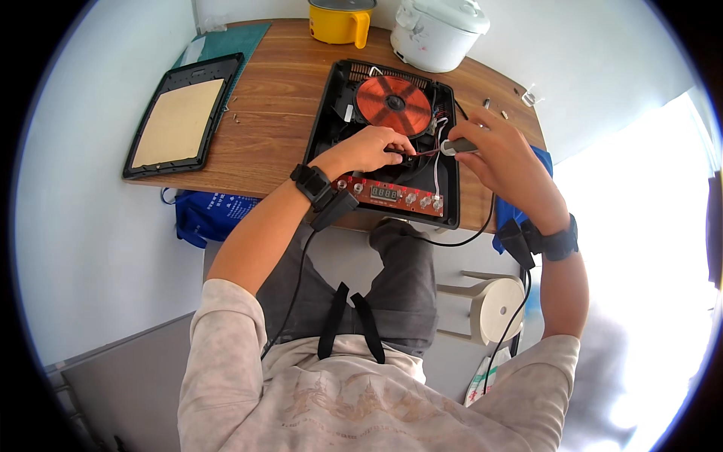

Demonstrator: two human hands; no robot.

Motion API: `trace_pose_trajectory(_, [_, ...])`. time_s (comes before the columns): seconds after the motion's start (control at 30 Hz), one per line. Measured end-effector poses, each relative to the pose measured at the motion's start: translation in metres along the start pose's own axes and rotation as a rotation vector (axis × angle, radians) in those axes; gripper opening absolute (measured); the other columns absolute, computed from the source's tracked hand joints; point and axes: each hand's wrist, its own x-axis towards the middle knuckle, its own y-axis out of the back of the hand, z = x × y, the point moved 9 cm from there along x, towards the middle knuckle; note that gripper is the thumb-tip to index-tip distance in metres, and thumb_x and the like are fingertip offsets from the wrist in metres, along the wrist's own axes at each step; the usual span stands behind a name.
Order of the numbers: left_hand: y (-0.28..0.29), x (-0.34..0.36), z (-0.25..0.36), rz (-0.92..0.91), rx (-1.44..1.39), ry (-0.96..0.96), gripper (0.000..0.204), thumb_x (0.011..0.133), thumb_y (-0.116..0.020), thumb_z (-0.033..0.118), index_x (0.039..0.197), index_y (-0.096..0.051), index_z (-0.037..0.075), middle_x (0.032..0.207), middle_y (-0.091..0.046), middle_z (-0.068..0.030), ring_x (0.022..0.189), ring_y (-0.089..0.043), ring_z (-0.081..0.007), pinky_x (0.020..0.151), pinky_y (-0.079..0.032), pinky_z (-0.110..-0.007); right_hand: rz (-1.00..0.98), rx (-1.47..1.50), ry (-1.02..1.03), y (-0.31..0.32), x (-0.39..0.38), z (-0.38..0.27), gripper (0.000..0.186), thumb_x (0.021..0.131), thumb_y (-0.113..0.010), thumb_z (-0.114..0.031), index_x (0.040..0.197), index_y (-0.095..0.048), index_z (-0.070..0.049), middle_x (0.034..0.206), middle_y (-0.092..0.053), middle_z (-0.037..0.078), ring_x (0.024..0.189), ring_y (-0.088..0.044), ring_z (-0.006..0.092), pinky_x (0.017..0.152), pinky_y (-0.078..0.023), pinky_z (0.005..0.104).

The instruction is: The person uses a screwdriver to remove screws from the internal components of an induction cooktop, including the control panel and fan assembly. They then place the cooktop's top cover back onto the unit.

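An opened black appliance housing point(325, 132) lies on the wooden table, with a copper coil point(374, 96) at its back and a red circuit board point(380, 193) along its front. My left hand point(370, 151) is inside the housing below the coil, its fingers closed on a small dark part that is partly hidden. My right hand point(503, 154) grips a grey-handled screwdriver point(459, 146) at the housing's right side, its thin shaft pointing left toward my left fingers. Thin red, black and white wires run beside both hands.
On the table point(267, 105) are a black-framed panel point(176, 120) on a green mat point(245, 40), a yellow pot point(335, 25), a white cooker point(433, 41) and several small loose parts. Blue bags point(211, 222) hang at the front. A stool point(498, 309) stands below right.
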Motion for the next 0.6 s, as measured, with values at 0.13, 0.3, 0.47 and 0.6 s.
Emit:
trace_pose_trajectory(0.13, [0.000,0.001,-0.003,0.007,-0.021,0.005,0.027,0.089,-0.068,0.009,0.116,-0.069,0.007,0.111,-0.069,-0.0102,0.105,-0.065,-0.0246,0.095,-0.049,-0.036,-0.018,-0.076,0.012,-0.002,0.003,-0.001,0.023,0.085,-0.071,-0.012,0.104,-0.062,-0.003,0.094,-0.058,0.014,0.085,-0.062,0.0367,0.072,-0.051,0.0438])
trace_pose_trajectory(0.3, [0.000,0.000,-0.003,-0.007,-0.025,-0.013,0.028,0.090,-0.068,0.010,0.119,-0.069,0.008,0.114,-0.069,-0.0106,0.108,-0.064,-0.0247,0.097,-0.048,-0.036,-0.054,-0.205,0.013,-0.007,0.007,-0.010,0.023,0.088,-0.070,-0.022,0.099,-0.065,-0.003,0.085,-0.062,0.013,0.084,-0.064,0.0350,0.071,-0.052,0.0429])
trace_pose_trajectory(0.47, [0.001,0.001,0.000,-0.014,0.033,0.027,0.031,0.090,-0.068,0.010,0.121,-0.069,0.009,0.116,-0.069,-0.0108,0.109,-0.064,-0.0249,0.098,-0.048,-0.036,-0.178,-0.182,-0.156,-0.008,0.014,0.009,0.024,0.088,-0.069,-0.026,0.091,-0.068,-0.002,0.086,-0.068,0.015,0.085,-0.065,0.0355,0.074,-0.052,0.0441])
trace_pose_trajectory(0.6, [0.000,0.001,-0.001,-0.007,-0.013,0.011,0.030,0.090,-0.068,0.011,0.120,-0.069,0.008,0.115,-0.069,-0.0106,0.109,-0.064,-0.0249,0.098,-0.048,-0.036,-0.129,-0.135,-0.099,-0.006,0.016,0.007,0.024,0.086,-0.069,-0.024,0.092,-0.070,-0.001,0.088,-0.068,0.017,0.086,-0.065,0.0366,0.075,-0.052,0.0444])
